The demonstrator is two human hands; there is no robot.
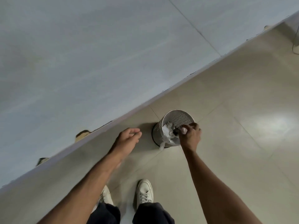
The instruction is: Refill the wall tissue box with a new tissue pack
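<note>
My right hand [191, 135] reaches down over the near rim of a round metal waste bin [175, 118] on the floor. Its fingers are closed on a small crumpled whitish wrapper [184, 130] held above the bin's mouth. Inside the bin lie crumpled paper and a clear plastic liner [167, 130]. My left hand [127, 138] hangs left of the bin, empty, with its fingers loosely together and slightly curled. Neither the wall tissue box nor a new tissue pack shows in this view.
A grey tiled wall [80, 62] runs diagonally on the left, with chipped spots [82, 135] at its base. Beige floor tiles [242, 110] spread to the right. My white shoes [144, 194] stand below the bin. A cable [295, 41] hangs at the far right.
</note>
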